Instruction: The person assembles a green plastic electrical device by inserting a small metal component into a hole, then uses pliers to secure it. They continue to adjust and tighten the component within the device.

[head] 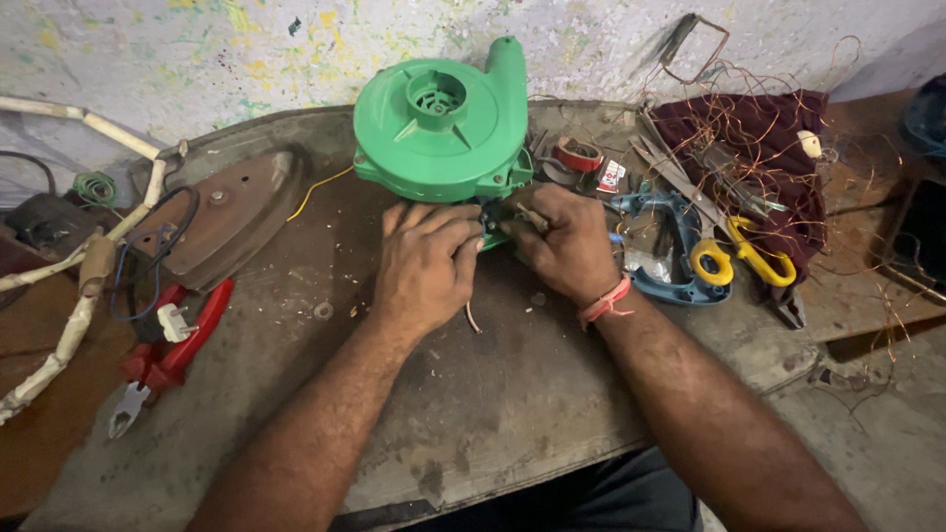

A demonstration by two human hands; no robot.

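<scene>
Both forearms come in from the bottom edge and meet at the middle of the worn bench (512, 394). The left hand (426, 264) lies palm down, knuckles up, its fingers curled forward against the lower edge of the green blower (443, 123), which sits at the back of the bench near the paint-flecked wall. The right hand (570, 241), a pink thread (604, 301) at its wrist, is turned inward, fingers bent and pinched on a small dark part at the blower's base; what exactly they clamp I cannot tell. The two hands nearly touch there. Red pliers (172, 360) lie well off to the left beside an iron soleplate (222, 212); yellow-handled scissors (739, 258) lie to the right.
</scene>
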